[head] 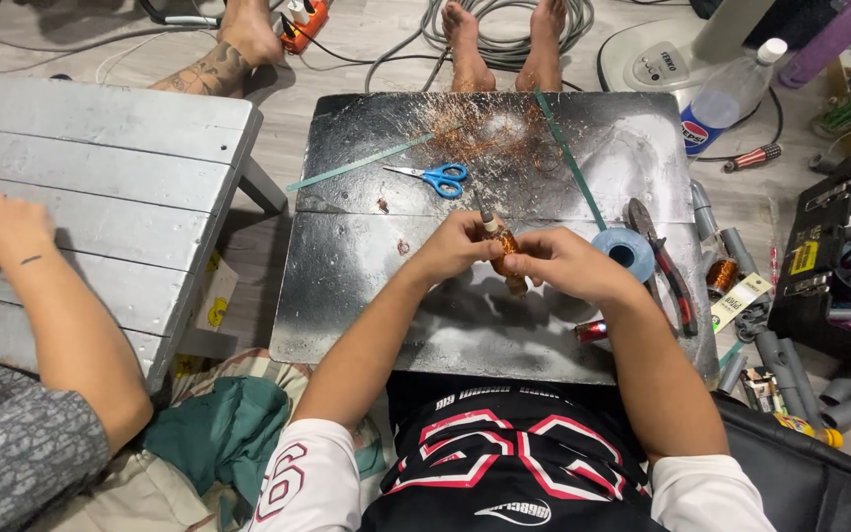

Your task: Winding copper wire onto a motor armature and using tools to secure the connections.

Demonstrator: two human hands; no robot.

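Note:
Over the dark metal work sheet [366, 286], my left hand [453, 246] and my right hand [565, 264] both grip a small copper wire coil [507, 248] wound on a core. A thin rod sticks up out of it near my left fingers. The coil is partly hidden by my fingers. Blue-handled scissors [437, 178] lie on the sheet just beyond my hands. A roll of blue tape [624, 252] rests right of my right hand.
Red-handled pliers [670, 274] lie at the sheet's right edge. Loose copper wire scraps [490, 128] and green strips litter the far side. Another person's arm [56, 325] rests on a grey wooden bench [120, 158] to the left. Bare feet, cables, a plastic bottle [731, 94], grey pipes and a toolbox surround.

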